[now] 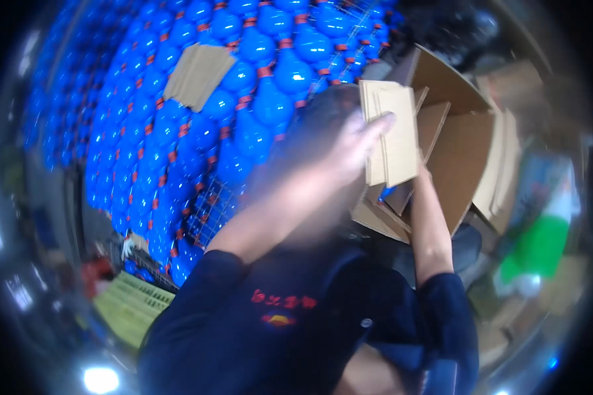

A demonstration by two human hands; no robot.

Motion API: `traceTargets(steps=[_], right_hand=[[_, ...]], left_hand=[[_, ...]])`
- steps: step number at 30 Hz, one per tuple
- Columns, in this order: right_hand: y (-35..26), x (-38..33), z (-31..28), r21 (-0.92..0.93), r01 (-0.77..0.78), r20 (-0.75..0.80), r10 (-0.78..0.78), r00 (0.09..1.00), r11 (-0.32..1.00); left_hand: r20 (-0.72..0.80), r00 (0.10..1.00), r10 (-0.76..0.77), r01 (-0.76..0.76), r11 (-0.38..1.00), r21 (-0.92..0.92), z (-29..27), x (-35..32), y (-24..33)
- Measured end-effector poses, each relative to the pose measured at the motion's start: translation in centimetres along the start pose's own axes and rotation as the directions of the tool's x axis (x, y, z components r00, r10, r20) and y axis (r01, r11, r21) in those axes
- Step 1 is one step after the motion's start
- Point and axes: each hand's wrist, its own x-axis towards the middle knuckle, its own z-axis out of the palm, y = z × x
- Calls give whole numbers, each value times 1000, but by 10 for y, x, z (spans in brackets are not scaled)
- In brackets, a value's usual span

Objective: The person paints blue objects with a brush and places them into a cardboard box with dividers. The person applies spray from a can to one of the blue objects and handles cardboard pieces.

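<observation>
A small stack of flat tan cardboard pieces (398,131) is held upright over the open cardboard box. My left hand (362,141) is closed on its left edge, thumb across the front face; the rest of that hand is blurred. My right hand (422,168) reaches up along the stack's right edge, and its fingers are hidden behind the cardboard. Inside the box (464,158), upright cardboard dividers (433,122) show. A bit of shiny blue (387,193) is visible just below the stack.
Many glossy blue bulb-shaped pieces (257,47) with red-orange ends fill wire-mesh racks on the left. Another cardboard stack (199,76) lies on them. Flattened cardboard (501,168) leans beside the box. A green-and-white bag (540,243) lies right, a yellow-green printed sheet (132,306) lower left.
</observation>
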Motion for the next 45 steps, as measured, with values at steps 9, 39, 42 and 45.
traceTargets(steps=[9,39,42,45], right_hand=[[-192,-191,-202,643,335,-386,-86,918,689],[-318,-261,-100,930,366,-270,-625,732,27],[-353,-270,-21,730,-677,482,-775,409,96],[-375,-309,-24,622,-782,557,-727,401,46]], left_hand=[[-41,975,218,-201,945,258,22,-11,18],[-807,591,-8,572,709,412,-127,-420,110],[-696,715,68,434,737,518,-115,-388,121],[-637,572,516,564,316,763,-167,-435,98]])
